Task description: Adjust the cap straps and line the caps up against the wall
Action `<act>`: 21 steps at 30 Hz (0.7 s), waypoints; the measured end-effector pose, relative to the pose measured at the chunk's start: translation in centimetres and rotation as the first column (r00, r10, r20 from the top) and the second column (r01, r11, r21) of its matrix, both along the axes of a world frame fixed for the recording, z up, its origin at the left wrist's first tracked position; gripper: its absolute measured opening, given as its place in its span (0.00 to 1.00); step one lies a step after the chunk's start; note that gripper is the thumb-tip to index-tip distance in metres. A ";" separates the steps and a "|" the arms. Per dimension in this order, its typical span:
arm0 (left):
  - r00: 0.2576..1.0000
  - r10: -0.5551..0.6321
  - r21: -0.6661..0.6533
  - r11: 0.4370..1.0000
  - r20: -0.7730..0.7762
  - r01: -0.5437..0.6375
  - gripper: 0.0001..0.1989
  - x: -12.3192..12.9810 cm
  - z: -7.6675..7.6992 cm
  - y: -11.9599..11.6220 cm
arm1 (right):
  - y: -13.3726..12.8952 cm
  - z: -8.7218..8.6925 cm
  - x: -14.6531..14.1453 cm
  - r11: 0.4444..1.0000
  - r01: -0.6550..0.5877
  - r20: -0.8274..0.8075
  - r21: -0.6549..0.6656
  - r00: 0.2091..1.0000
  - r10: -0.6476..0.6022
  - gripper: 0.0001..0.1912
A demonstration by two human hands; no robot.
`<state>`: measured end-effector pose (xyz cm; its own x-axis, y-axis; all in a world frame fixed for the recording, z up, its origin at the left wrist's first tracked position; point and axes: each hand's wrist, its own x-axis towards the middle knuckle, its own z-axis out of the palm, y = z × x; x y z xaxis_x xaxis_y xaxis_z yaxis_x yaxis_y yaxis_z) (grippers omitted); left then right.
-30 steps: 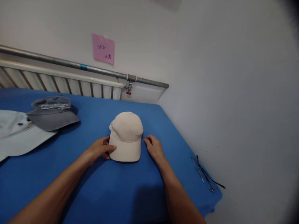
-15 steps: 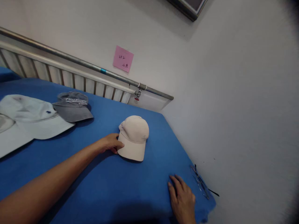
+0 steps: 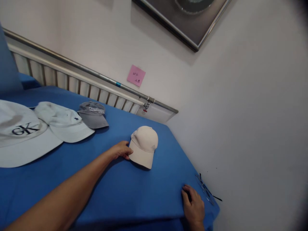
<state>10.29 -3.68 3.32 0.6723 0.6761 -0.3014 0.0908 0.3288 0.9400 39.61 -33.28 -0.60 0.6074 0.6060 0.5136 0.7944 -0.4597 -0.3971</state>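
Note:
A cream cap (image 3: 144, 144) sits upright on the blue cloth surface (image 3: 134, 195), its brim towards me. My left hand (image 3: 124, 150) pinches the left edge of its brim, thumb on top and fingers beneath. My right hand (image 3: 193, 202) rests on the cloth at the lower right with curled, slightly parted fingers and holds nothing. To the left lie three more caps in a row, overlapping: a grey cap (image 3: 93, 114), a pale cap with a small dark logo (image 3: 64, 123), and a large white cap with dark letters (image 3: 21, 134).
Folded glasses (image 3: 206, 189) lie at the right edge beside the wall. Behind the surface run a radiator (image 3: 72, 85) and a metal pipe (image 3: 96, 74). A pink note (image 3: 136, 75) and a framed picture (image 3: 190, 35) are on the wall.
The view has shifted, showing more of the white cap and the picture frame. My left hand keeps its grip on the cream cap's brim. My right hand's fingers are more curled.

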 end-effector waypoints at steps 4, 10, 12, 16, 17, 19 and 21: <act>1.000 -0.008 0.012 1.000 -0.027 0.008 0.32 -0.4 0.0 0.1 | 0.2 0.3 -0.3 1.000 0.019 -0.036 -0.008 0.999 -0.019 0.27; 0.998 -0.005 0.022 1.000 -0.068 0.007 0.18 -0.6 0.3 -0.2 | 0.2 1.4 -0.8 0.999 0.019 -0.106 -0.050 0.994 -0.024 0.24; 0.997 0.001 0.022 1.000 -0.074 0.001 0.17 -0.7 0.4 -0.3 | 0.3 1.6 -0.9 0.998 0.030 -0.113 -0.064 0.993 -0.038 0.24; 0.997 0.001 0.024 1.000 -0.077 0.001 0.15 -0.8 0.5 -0.3 | 0.3 1.5 -0.9 0.998 0.032 -0.104 -0.050 0.994 -0.037 0.22; 0.997 0.000 0.025 1.000 -0.079 0.002 0.15 -0.8 0.5 -0.4 | 0.3 1.4 -0.9 0.999 0.031 -0.099 -0.044 0.994 -0.035 0.22; 0.997 0.003 0.027 1.000 -0.083 -0.001 0.16 -0.8 0.6 -0.4 | 0.3 1.3 -0.8 0.999 0.030 -0.088 -0.038 0.996 -0.033 0.21; 0.996 0.011 0.031 1.000 -0.090 -0.008 0.16 -0.8 0.7 -0.5 | 0.3 1.2 -0.8 0.999 0.026 -0.080 -0.039 0.996 -0.029 0.20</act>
<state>9.51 -4.16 4.05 0.6371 0.6919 -0.3397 0.1723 0.3017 0.9377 38.83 -32.98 0.59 0.6621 0.6070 0.4395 0.7478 -0.4965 -0.4408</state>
